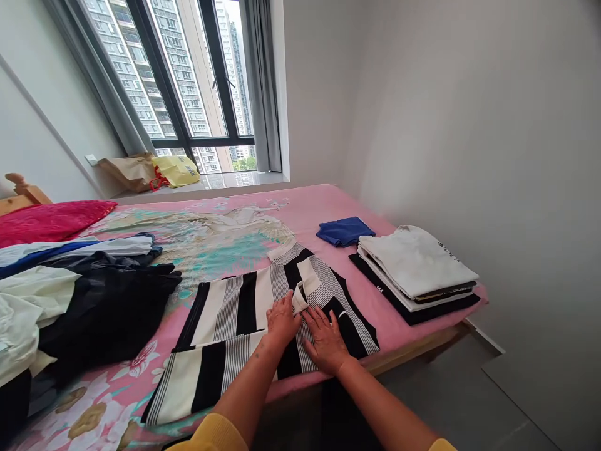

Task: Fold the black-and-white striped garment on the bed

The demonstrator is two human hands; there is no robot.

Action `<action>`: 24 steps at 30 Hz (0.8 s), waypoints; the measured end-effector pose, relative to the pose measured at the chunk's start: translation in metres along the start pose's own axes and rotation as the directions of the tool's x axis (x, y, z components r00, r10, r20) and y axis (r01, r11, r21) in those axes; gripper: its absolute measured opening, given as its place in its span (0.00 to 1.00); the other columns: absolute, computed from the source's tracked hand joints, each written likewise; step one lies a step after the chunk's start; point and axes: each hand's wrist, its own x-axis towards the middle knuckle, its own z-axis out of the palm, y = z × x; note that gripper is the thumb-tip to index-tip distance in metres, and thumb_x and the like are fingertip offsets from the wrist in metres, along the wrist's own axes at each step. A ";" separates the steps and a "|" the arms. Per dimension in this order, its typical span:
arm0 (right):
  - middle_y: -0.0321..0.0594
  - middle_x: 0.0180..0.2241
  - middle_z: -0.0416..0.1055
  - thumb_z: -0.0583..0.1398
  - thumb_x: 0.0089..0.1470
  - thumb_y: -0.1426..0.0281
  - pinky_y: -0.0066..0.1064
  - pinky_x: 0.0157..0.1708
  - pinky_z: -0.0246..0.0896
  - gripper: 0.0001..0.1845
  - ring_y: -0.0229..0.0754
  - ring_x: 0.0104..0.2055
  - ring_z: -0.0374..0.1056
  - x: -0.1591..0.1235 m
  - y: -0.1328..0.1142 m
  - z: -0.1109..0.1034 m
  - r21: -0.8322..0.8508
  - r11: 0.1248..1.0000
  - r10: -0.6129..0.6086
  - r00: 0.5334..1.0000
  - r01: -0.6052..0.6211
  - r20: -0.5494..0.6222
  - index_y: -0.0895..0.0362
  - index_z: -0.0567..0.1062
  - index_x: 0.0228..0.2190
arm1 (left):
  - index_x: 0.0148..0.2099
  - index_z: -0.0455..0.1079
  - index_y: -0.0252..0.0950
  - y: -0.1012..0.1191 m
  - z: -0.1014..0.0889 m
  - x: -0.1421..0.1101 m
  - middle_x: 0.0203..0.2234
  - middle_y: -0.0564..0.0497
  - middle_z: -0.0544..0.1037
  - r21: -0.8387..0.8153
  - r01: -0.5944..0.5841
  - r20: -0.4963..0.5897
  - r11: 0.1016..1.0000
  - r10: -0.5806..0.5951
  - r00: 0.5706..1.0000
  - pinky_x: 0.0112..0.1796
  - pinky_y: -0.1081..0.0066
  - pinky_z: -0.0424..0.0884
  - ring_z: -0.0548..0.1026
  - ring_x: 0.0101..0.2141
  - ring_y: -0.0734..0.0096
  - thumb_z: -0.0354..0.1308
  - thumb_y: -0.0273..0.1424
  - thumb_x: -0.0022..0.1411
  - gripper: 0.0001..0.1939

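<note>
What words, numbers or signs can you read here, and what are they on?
None can be read for sure:
White folded garment, black print: too small.
Dark folded cloth below it, yellowish marks: too small.
Black garment at the bottom, white marks: too small.
Yellow bag, dark print: blurred.
Striped shirt, white mark: too small.

Shirt (246, 300) lies on bed (310, 207), left of stack (417, 263).

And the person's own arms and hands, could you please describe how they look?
The left hand and right hand are ungloved, with nothing visible around the wrists. Both forearms are uncovered. The left sleeve is yellow and ends below the elbow; of the right sleeve, also yellow, only a small edge shows.
</note>
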 end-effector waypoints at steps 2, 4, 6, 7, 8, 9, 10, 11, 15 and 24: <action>0.38 0.64 0.46 0.48 0.57 0.55 0.51 0.62 0.21 0.32 0.46 0.66 0.36 0.000 0.001 0.000 0.014 1.000 -0.002 1.000 0.003 -0.011 0.51 0.53 0.61 | 0.58 0.61 0.36 -0.007 0.005 0.012 0.48 0.42 0.73 -0.032 0.096 -0.067 0.995 -0.098 0.993 0.48 0.57 0.64 0.70 0.49 0.57 0.51 0.27 0.55 0.26; 0.38 0.64 0.47 0.48 0.57 0.54 0.51 0.62 0.21 0.32 0.47 0.66 0.36 0.000 0.001 -0.001 0.030 1.000 -0.003 1.000 0.004 -0.018 0.51 0.55 0.60 | 0.57 0.61 0.33 -0.019 0.006 0.018 0.44 0.42 0.75 -0.051 0.136 -0.112 0.989 -0.141 0.984 0.46 0.62 0.66 0.73 0.45 0.62 0.47 0.25 0.57 0.23; 0.38 0.64 0.48 0.48 0.57 0.54 0.51 0.62 0.20 0.31 0.47 0.66 0.37 -0.001 0.001 -0.002 0.048 0.999 -0.003 1.000 0.005 -0.026 0.50 0.56 0.60 | 0.56 0.60 0.32 -0.027 0.005 0.018 0.40 0.43 0.76 -0.066 0.142 -0.152 0.988 -0.150 0.977 0.45 0.65 0.68 0.74 0.41 0.65 0.47 0.25 0.58 0.23; 0.38 0.64 0.48 0.48 0.57 0.54 0.51 0.62 0.20 0.31 0.46 0.66 0.37 -0.001 0.001 -0.003 0.055 0.998 -0.004 1.000 0.005 -0.029 0.50 0.56 0.60 | 0.56 0.60 0.31 -0.030 0.004 0.016 0.40 0.43 0.76 -0.070 0.133 -0.174 0.989 -0.143 0.974 0.45 0.65 0.68 0.74 0.41 0.65 0.47 0.25 0.58 0.22; 0.38 0.63 0.48 0.48 0.57 0.54 0.50 0.62 0.20 0.31 0.46 0.66 0.37 -0.001 0.000 -0.004 0.062 0.998 -0.003 0.999 0.005 -0.032 0.50 0.56 0.60 | 0.56 0.60 0.30 -0.030 0.002 0.013 0.41 0.42 0.75 -0.070 0.119 -0.199 0.990 -0.131 0.971 0.46 0.64 0.68 0.74 0.42 0.65 0.47 0.26 0.59 0.22; 0.38 0.63 0.48 0.48 0.57 0.54 0.50 0.62 0.20 0.31 0.46 0.66 0.37 -0.001 0.000 -0.004 0.067 0.998 -0.002 0.999 0.005 -0.034 0.50 0.56 0.60 | 0.56 0.61 0.29 -0.029 0.001 0.010 0.44 0.41 0.74 -0.071 0.101 -0.224 0.992 -0.115 0.968 0.49 0.64 0.66 0.72 0.45 0.64 0.47 0.27 0.60 0.22; 0.38 0.63 0.48 0.48 0.57 0.54 0.50 0.62 0.20 0.31 0.46 0.66 0.37 -0.001 0.000 -0.005 0.071 0.997 -0.001 0.999 0.003 -0.036 0.50 0.56 0.59 | 0.55 0.62 0.30 -0.026 -0.001 0.005 0.47 0.41 0.73 -0.067 0.056 -0.240 0.996 -0.071 0.968 0.51 0.63 0.64 0.70 0.49 0.64 0.46 0.27 0.60 0.21; 0.38 0.63 0.48 0.48 0.57 0.54 0.50 0.62 0.20 0.31 0.46 0.66 0.38 -0.001 0.000 -0.005 0.073 0.997 0.000 0.999 0.003 -0.036 0.50 0.57 0.59 | 0.54 0.63 0.32 -0.023 -0.003 0.001 0.50 0.42 0.71 -0.053 -0.030 -0.236 0.998 0.017 0.972 0.54 0.63 0.60 0.67 0.53 0.65 0.46 0.28 0.61 0.20; 0.39 0.63 0.48 0.48 0.58 0.55 0.50 0.61 0.21 0.30 0.47 0.66 0.37 -0.001 0.000 -0.004 0.063 0.998 -0.005 1.000 0.006 -0.029 0.51 0.57 0.59 | 0.54 0.66 0.42 -0.011 -0.005 -0.016 0.56 0.51 0.68 0.055 -0.446 0.002 0.894 0.446 0.895 0.61 0.56 0.44 0.57 0.60 0.67 0.43 0.29 0.64 0.19; 0.39 0.57 0.62 0.46 0.60 0.62 0.46 0.59 0.37 0.22 0.45 0.59 0.53 0.017 -0.008 -0.011 0.074 0.991 0.108 0.994 -0.108 -0.004 0.49 0.66 0.52 | 0.63 0.54 0.43 -0.019 0.006 -0.023 0.63 0.53 0.54 0.228 -0.268 0.165 0.936 0.234 0.958 0.61 0.48 0.38 0.49 0.63 0.65 0.39 0.37 0.66 0.25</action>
